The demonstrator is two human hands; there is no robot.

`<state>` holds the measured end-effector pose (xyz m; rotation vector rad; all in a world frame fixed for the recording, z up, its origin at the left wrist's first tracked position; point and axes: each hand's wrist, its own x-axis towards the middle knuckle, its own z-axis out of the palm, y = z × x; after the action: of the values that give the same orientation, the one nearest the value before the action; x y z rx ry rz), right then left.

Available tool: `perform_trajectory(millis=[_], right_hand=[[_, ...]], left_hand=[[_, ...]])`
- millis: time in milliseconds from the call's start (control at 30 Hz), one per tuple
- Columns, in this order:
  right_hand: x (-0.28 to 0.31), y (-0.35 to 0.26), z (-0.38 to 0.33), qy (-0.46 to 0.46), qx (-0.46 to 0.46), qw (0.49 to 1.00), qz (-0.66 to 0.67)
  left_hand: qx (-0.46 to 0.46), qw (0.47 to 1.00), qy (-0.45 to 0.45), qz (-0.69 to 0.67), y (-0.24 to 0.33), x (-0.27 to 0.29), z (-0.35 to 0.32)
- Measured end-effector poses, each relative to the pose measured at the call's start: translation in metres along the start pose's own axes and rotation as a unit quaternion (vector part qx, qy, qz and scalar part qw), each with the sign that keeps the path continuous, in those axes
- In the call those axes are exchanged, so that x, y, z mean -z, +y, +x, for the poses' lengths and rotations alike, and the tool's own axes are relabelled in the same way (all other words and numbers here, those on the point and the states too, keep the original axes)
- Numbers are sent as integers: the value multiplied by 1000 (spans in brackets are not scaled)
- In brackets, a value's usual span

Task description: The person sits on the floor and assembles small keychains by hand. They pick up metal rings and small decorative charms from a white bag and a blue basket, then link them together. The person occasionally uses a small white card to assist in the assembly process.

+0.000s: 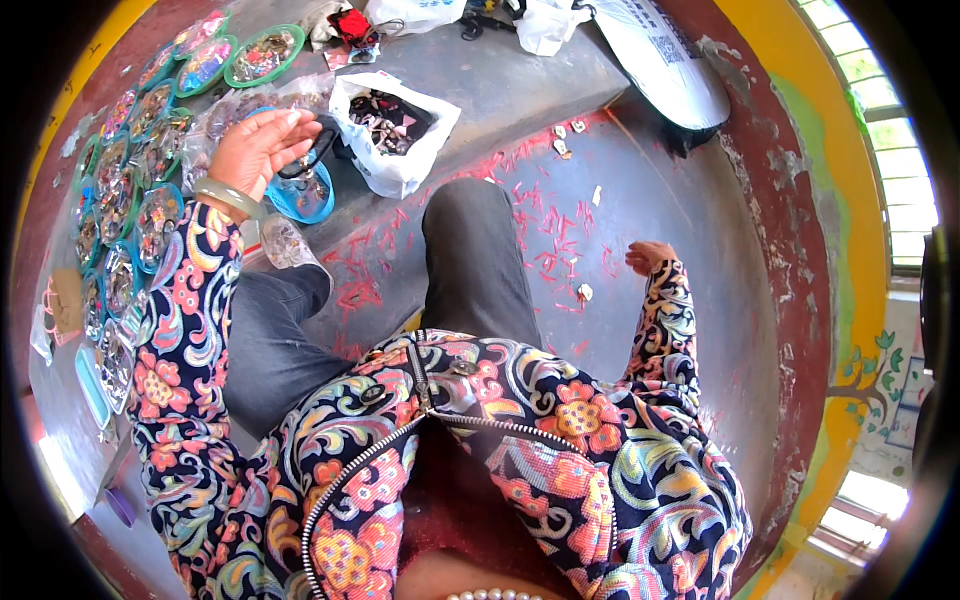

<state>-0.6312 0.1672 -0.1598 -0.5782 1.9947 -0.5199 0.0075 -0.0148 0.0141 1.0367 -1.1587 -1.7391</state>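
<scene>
A black loop [322, 150] hangs from the pinched fingers of a seated person's left hand [258, 150], held just above a blue basket [312, 215] near the edge of a grey ledge [535, 95]. The fingers close on the top of the loop, whose lower end reaches down over the basket.

Just right of the loop, a white plastic bag [400, 175] stands open, filled with small black and pink pieces. To the left, blue and green baskets [182, 208] crowd together, loaded with small, many-coloured goods; a round green basket [301, 42] sits toward the back, near a red and black bundle [351, 25].

The right hand [652, 257] is well apart from the loop, out over the grey floor [725, 240], its fingers loosely extended. Red scraps [550, 240] lie strewn across that floor between the person's knees and the right hand, among a few pale bits [562, 150].

The person wears a flowered zip jacket [580, 410], dark trousers [475, 260] and a pale bangle [228, 196] on the left wrist. Beyond, a white panel [665, 60] leans by a peeling dark red wall [745, 95], with a barred window [897, 160] and a painted tree [880, 385] at far right.
</scene>
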Motion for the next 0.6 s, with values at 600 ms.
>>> perform_trajectory(millis=[600], right_hand=[[-238, -305, -176, -339, 420, 828, 154]], left_hand=[[-49, 970, -22, -235, 15, -50, -3]])
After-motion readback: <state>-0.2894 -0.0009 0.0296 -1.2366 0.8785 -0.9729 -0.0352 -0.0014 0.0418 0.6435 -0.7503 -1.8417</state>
